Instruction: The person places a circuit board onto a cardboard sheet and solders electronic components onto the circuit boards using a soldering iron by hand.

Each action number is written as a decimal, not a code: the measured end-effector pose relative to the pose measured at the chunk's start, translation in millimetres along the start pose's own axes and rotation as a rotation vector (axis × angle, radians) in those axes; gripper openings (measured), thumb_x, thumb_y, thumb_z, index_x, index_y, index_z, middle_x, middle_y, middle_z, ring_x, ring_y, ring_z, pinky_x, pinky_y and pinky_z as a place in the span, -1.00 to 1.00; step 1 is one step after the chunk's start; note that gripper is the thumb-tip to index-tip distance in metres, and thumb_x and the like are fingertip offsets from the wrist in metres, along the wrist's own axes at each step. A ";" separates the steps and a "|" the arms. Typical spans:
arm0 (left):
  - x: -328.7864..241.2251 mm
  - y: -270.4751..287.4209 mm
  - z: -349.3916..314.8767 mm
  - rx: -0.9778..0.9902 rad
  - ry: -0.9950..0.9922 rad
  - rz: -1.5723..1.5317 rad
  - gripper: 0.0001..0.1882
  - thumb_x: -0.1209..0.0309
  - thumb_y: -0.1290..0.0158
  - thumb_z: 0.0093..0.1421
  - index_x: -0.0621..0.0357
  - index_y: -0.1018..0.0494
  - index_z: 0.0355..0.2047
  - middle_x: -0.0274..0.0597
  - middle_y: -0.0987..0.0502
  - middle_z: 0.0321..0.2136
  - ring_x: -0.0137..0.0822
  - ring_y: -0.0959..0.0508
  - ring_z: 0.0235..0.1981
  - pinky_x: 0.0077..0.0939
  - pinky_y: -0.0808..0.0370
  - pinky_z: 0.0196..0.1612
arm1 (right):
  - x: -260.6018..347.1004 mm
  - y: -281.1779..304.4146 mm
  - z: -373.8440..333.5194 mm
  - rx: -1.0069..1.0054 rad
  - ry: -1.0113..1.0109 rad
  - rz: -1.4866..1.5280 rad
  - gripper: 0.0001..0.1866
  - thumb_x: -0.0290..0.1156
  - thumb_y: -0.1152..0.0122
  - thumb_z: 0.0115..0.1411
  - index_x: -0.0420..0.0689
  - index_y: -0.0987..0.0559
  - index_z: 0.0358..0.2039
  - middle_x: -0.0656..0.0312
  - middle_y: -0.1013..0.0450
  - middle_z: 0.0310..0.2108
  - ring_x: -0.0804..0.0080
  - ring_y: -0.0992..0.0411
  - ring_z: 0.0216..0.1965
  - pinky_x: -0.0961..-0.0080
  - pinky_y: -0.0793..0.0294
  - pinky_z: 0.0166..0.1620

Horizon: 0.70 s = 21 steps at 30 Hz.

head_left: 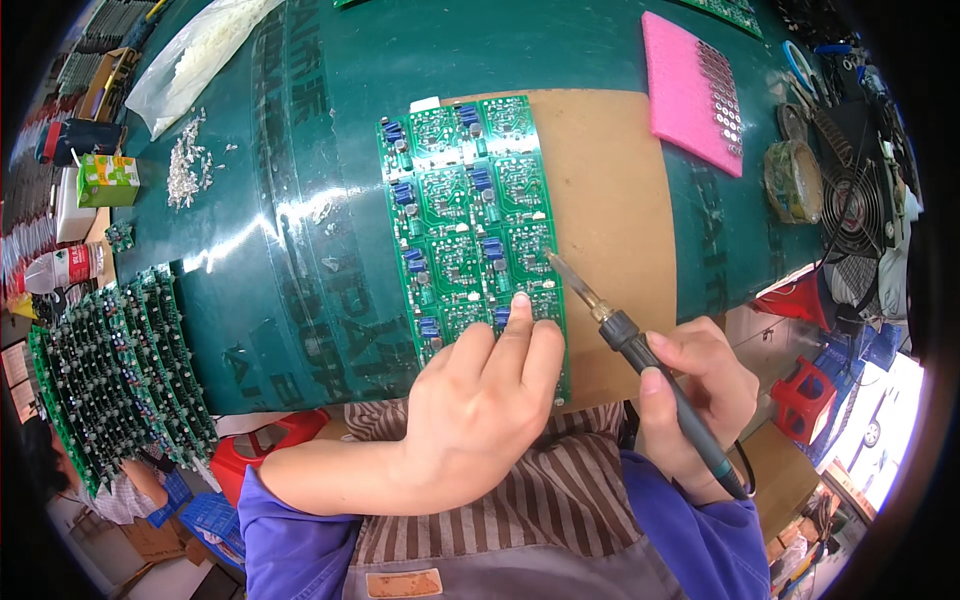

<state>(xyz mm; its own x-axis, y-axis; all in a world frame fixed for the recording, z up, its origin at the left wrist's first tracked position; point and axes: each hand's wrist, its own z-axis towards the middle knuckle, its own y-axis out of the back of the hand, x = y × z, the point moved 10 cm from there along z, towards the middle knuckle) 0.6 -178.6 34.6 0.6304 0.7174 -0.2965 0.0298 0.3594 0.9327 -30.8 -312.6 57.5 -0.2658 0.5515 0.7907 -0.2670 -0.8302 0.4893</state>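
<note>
A panel of green circuit boards [440,210] with blue parts lies lengthwise in front of me, partly on a brown sheet [612,190]. My left hand [475,415] rests over the panel's near part with its fingers bent and close together. One fingertip presses down beside a small white part; the thumb is hidden, and whatever the fingers may hold does not show. Pen-style, my right hand [705,380] grips a soldering iron [627,340] with a dark handle. Its tip points up and left to the panel's right edge, at or just above the board; contact is unclear.
On the left are stacked circuit boards [125,370], a green carton [108,180], and a plastic bag [200,65] beside loose white parts [186,165]. A pink foam block [685,90] with small metal parts, a tape roll [793,180] and a fan [853,195] are at right.
</note>
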 end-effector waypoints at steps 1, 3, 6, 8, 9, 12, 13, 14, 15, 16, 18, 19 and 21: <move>-1.6 2.3 -0.3 -0.040 -0.022 -0.018 -0.85 0.61 -0.19 0.01 0.20 -0.49 -0.37 -0.30 -0.44 -0.65 -0.40 -0.29 -0.69 -0.51 -0.32 -0.64 | 0.6 1.8 0.5 0.002 0.000 -0.001 -0.78 -0.61 -0.28 -0.13 -0.35 -0.57 -0.38 0.12 -0.49 -0.57 0.30 -0.43 -0.60 0.50 -0.38 -0.49; -1.6 3.0 -0.7 -0.038 -0.006 -0.040 -0.84 0.63 -0.18 0.01 0.23 -0.48 -0.37 -0.28 -0.43 -0.65 -0.38 -0.29 -0.68 -0.50 -0.32 -0.63 | 0.7 5.1 -0.8 0.019 -0.006 0.013 -0.78 -0.59 -0.27 -0.12 -0.35 -0.56 -0.38 0.11 -0.49 -0.57 0.30 -0.42 -0.61 0.48 -0.37 -0.49; 0.6 2.4 -1.1 -0.041 0.010 -0.070 -0.84 0.65 -0.17 0.02 0.28 -0.46 -0.37 -0.24 -0.44 -0.63 -0.35 -0.30 -0.66 -0.48 -0.33 -0.60 | 1.2 14.2 -8.2 -0.027 -0.015 -0.007 -0.79 -0.57 -0.25 -0.11 -0.33 -0.56 -0.38 0.12 -0.48 -0.59 0.30 -0.40 -0.62 0.46 -0.36 -0.50; 2.3 1.3 -1.7 -0.043 0.007 -0.085 -0.85 0.66 -0.16 0.03 0.30 -0.45 -0.37 -0.23 -0.44 -0.62 -0.33 -0.31 -0.66 -0.46 -0.34 -0.58 | 2.6 16.3 -16.1 -0.024 -0.037 -0.008 -0.79 -0.56 -0.25 -0.11 -0.32 -0.56 -0.39 0.13 -0.47 -0.60 0.30 -0.39 -0.63 0.45 -0.36 -0.49; 4.4 0.9 -1.8 -0.042 0.012 -0.116 -0.85 0.66 -0.16 0.04 0.30 -0.44 -0.37 -0.22 -0.44 -0.61 -0.31 -0.32 -0.65 -0.43 -0.34 -0.57 | 2.9 17.2 -20.2 -0.021 -0.053 -0.004 -0.80 -0.56 -0.24 -0.11 -0.32 -0.55 -0.39 0.13 -0.47 -0.60 0.30 -0.38 -0.63 0.44 -0.35 -0.49; 6.8 -1.1 -1.9 -0.069 0.004 -0.139 -0.89 0.65 -0.13 0.06 0.27 -0.43 -0.40 -0.27 -0.34 -0.66 -0.34 -0.31 -0.62 -0.46 -0.35 -0.57 | 3.3 17.8 -33.3 -0.021 -0.071 0.011 -0.79 -0.56 -0.23 -0.12 -0.30 -0.55 -0.39 0.14 -0.45 -0.62 0.30 -0.38 -0.64 0.44 -0.35 -0.50; 6.3 0.5 -1.9 -0.099 -0.005 -0.129 -0.92 0.64 -0.10 0.08 0.25 -0.43 -0.43 -0.32 -0.23 -0.72 -0.40 -0.29 -0.60 -0.52 -0.35 -0.59 | 2.7 17.6 -36.7 -0.020 -0.076 0.021 -0.79 -0.56 -0.23 -0.12 -0.30 -0.55 -0.39 0.14 -0.45 -0.62 0.30 -0.38 -0.64 0.44 -0.36 -0.50; 5.5 0.6 -1.4 -0.097 -0.010 -0.132 -0.92 0.64 -0.10 0.08 0.25 -0.43 -0.43 -0.32 -0.23 -0.72 -0.40 -0.29 -0.60 -0.52 -0.35 -0.59 | 2.4 17.7 -39.1 -0.022 -0.077 0.021 -0.78 -0.55 -0.24 -0.13 -0.30 -0.55 -0.38 0.14 -0.45 -0.62 0.29 -0.38 -0.64 0.43 -0.37 -0.50; 4.9 0.5 -1.6 -0.089 -0.016 -0.112 -0.92 0.64 -0.10 0.08 0.24 -0.42 -0.44 -0.32 -0.24 -0.71 -0.39 -0.29 -0.61 -0.52 -0.34 -0.59 | 2.0 17.1 -39.6 -0.023 -0.076 0.025 -0.78 -0.55 -0.24 -0.13 -0.30 -0.55 -0.38 0.14 -0.45 -0.62 0.29 -0.38 -0.64 0.43 -0.37 -0.50; 4.3 -0.1 -1.8 -0.081 -0.022 -0.093 -0.91 0.63 -0.10 0.08 0.23 -0.41 -0.46 -0.31 -0.25 -0.71 -0.39 -0.28 -0.62 -0.52 -0.34 -0.60 | 2.6 15.6 -39.5 -0.017 -0.067 0.027 -0.77 -0.56 -0.24 -0.14 -0.30 -0.56 -0.38 0.14 -0.45 -0.61 0.29 -0.39 -0.64 0.44 -0.38 -0.51; 3.1 -0.5 -1.5 -0.084 -0.030 -0.080 -0.89 0.63 -0.10 0.08 0.21 -0.39 -0.49 -0.30 -0.26 -0.71 -0.39 -0.28 -0.62 -0.51 -0.33 -0.61 | 3.0 13.8 -39.3 -0.014 -0.058 0.028 -0.77 -0.56 -0.25 -0.14 -0.30 -0.56 -0.39 0.14 -0.46 -0.61 0.28 -0.39 -0.64 0.44 -0.38 -0.51; 2.0 -0.5 -1.0 -0.088 -0.037 -0.070 -0.86 0.63 -0.11 0.08 0.18 -0.37 -0.52 -0.30 -0.27 -0.71 -0.38 -0.28 -0.63 -0.51 -0.33 -0.61 | 3.6 12.7 -39.3 -0.008 -0.049 0.029 -0.77 -0.55 -0.25 -0.14 -0.30 -0.55 -0.39 0.13 -0.46 -0.61 0.28 -0.40 -0.64 0.45 -0.39 -0.51; 1.3 -1.3 -0.5 -0.095 -0.037 -0.072 -0.83 0.63 -0.11 0.08 0.16 -0.34 -0.55 -0.30 -0.28 -0.71 -0.39 -0.28 -0.64 -0.50 -0.32 -0.62 | 5.5 12.0 -39.3 -0.004 -0.041 0.029 -0.77 -0.55 -0.25 -0.14 -0.30 -0.55 -0.39 0.13 -0.46 -0.60 0.27 -0.40 -0.64 0.46 -0.39 -0.51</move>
<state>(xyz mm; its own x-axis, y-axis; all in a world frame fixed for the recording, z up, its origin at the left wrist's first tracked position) 1.0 -177.9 32.9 0.6572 0.6661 -0.3528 0.0032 0.4656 0.8850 -71.8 -316.3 53.2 -0.2356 0.5233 0.8189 -0.2631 -0.8455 0.4646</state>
